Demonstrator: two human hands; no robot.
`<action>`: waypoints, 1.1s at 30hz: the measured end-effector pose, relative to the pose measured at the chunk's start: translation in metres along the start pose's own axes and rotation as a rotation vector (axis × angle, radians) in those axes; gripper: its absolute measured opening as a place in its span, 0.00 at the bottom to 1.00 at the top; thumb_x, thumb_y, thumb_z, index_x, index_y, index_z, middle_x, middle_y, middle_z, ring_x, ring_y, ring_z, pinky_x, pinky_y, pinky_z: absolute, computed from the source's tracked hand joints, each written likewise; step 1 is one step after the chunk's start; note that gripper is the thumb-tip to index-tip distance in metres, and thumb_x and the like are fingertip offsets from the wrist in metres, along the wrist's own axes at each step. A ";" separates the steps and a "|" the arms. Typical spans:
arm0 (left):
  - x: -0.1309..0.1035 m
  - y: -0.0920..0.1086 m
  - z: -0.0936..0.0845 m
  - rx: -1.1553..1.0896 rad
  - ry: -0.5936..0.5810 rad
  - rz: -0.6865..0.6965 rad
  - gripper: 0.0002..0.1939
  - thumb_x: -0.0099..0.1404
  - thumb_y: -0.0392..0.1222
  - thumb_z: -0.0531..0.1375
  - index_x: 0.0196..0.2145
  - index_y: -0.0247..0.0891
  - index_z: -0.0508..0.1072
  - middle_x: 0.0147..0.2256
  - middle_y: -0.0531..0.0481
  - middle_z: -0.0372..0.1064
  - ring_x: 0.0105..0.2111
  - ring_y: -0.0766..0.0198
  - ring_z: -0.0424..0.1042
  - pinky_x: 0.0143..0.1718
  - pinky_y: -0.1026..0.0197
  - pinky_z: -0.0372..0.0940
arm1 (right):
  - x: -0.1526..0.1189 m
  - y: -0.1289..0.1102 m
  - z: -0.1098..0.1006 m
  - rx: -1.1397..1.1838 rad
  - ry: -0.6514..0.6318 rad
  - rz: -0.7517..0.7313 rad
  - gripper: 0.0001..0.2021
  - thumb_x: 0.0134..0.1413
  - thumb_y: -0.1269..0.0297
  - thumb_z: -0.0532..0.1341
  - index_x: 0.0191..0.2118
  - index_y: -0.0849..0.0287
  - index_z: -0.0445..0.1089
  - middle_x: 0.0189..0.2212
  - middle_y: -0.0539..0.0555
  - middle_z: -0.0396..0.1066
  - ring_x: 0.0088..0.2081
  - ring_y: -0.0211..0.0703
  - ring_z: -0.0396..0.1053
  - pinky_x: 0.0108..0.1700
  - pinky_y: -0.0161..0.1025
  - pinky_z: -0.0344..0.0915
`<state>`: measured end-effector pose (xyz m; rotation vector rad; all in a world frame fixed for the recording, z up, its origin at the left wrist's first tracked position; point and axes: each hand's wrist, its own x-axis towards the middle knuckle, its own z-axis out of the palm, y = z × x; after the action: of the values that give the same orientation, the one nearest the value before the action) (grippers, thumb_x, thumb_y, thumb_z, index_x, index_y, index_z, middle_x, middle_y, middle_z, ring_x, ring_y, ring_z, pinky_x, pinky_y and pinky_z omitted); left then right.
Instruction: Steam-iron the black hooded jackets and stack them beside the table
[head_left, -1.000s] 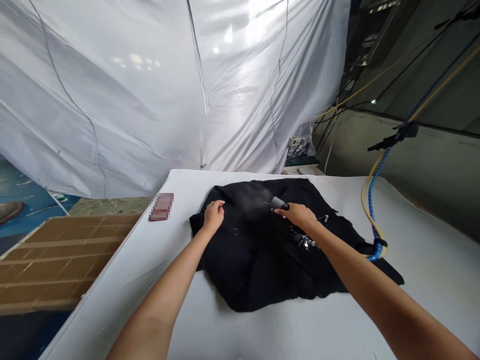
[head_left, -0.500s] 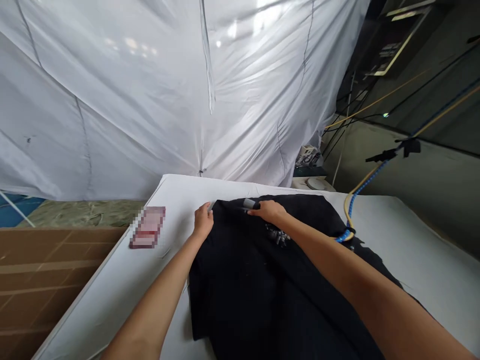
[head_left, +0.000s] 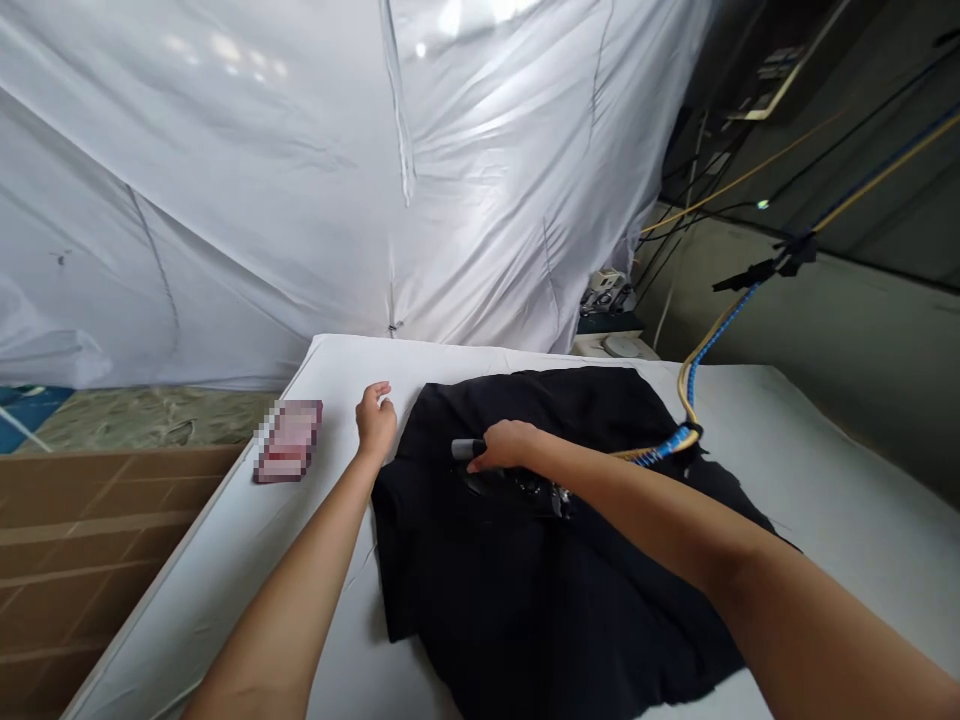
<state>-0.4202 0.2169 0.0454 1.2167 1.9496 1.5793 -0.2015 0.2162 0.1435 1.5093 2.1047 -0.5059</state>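
Observation:
A black garment (head_left: pixel 495 610) lies spread over the white-covered table (head_left: pixel 750 420). On its upper part rests a steam iron (head_left: pixel 466 449), fed by a blue and yellow hose and cable. My right hand (head_left: pixel 508 444) is wrapped round the iron's handle, whose grey end sticks out past the fingers. Much of the iron's dark body blends into the cloth or lies behind my right forearm. Just left of the garment's upper edge, my left hand (head_left: pixel 375 420) is raised with its fingers apart, holding nothing.
The blue and yellow hose (head_left: pixel 697 365) hangs in from the upper right and crosses the garment. A pixelated reddish packet (head_left: pixel 289 445) sits at the table's left edge. Brown cardboard (head_left: pixel 97 540) stands at the left, and a white sheet (head_left: pixel 300 200) hangs behind.
My left hand has let go of the garment's upper left corner and moved left. My right hand has brought the iron left and nearer to me over the cloth.

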 end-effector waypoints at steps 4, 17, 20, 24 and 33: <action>-0.015 0.030 0.005 0.054 -0.026 0.031 0.17 0.55 0.28 0.49 0.41 0.41 0.67 0.43 0.50 0.70 0.47 0.63 0.66 0.50 0.57 0.59 | -0.028 0.059 0.006 0.171 0.210 0.318 0.34 0.39 0.36 0.56 0.45 0.58 0.71 0.44 0.61 0.70 0.44 0.55 0.68 0.40 0.43 0.64; -0.140 0.140 0.099 0.247 -0.486 0.289 0.14 0.58 0.31 0.52 0.40 0.44 0.70 0.43 0.54 0.71 0.48 0.61 0.65 0.52 0.54 0.56 | -0.152 0.206 0.088 0.328 0.191 0.498 0.31 0.35 0.37 0.60 0.40 0.58 0.72 0.39 0.61 0.71 0.43 0.57 0.68 0.41 0.46 0.63; -0.179 0.149 0.127 0.287 -0.612 0.377 0.14 0.58 0.31 0.52 0.39 0.43 0.71 0.43 0.53 0.71 0.47 0.61 0.65 0.51 0.53 0.56 | -0.178 0.255 0.111 0.376 0.258 0.605 0.30 0.37 0.37 0.58 0.40 0.58 0.72 0.39 0.60 0.71 0.42 0.56 0.68 0.40 0.45 0.63; -0.229 0.153 0.159 0.316 -0.726 0.509 0.15 0.60 0.32 0.50 0.41 0.44 0.71 0.45 0.51 0.70 0.49 0.62 0.64 0.55 0.52 0.51 | -0.210 0.339 0.139 0.420 0.319 0.781 0.30 0.41 0.37 0.55 0.39 0.59 0.72 0.38 0.62 0.71 0.42 0.55 0.68 0.39 0.44 0.63; -0.318 0.145 0.176 0.753 -1.078 0.427 0.49 0.46 0.72 0.54 0.62 0.56 0.41 0.64 0.52 0.22 0.60 0.37 0.19 0.56 0.33 0.27 | -0.251 0.467 0.189 0.630 0.373 1.007 0.33 0.43 0.36 0.50 0.46 0.58 0.68 0.41 0.68 0.69 0.44 0.62 0.67 0.36 0.51 0.64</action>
<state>-0.0552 0.0767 0.0476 2.2273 1.5275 0.0325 0.3410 0.0664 0.1332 2.9077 1.1213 -0.5203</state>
